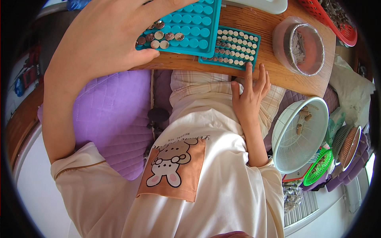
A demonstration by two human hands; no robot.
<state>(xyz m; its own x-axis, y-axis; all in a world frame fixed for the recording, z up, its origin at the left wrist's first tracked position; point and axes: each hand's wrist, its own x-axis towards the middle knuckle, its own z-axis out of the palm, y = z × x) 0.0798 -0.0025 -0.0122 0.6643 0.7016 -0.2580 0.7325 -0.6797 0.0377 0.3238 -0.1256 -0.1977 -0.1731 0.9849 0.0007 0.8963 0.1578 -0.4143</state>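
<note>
My left hand (101, 37), large at the upper left, spreads thumb and forefinger over the left part of a large teal tray (213, 27) with round pits. Its other fingertips lie outside the picture. Several small shiny round metal pieces (169, 36) lie loose in that tray, close to my thumb. Partly beneath its right edge sits a smaller teal tray (257, 43), with rows of small round pieces, mostly pale-faced, some silvery. My right hand (252, 89) is open, and its outstretched forefinger touches or nearly touches the small tray's near edge.
Both trays rest on a wooden table (270, 75). A clear round tub (303, 49) with pale pieces inside stands on its right side, and a red basket (345, 33) is beyond. A white colander (299, 139) and a green basket (318, 167) stand at my right. A purple cushion (115, 115) lies left.
</note>
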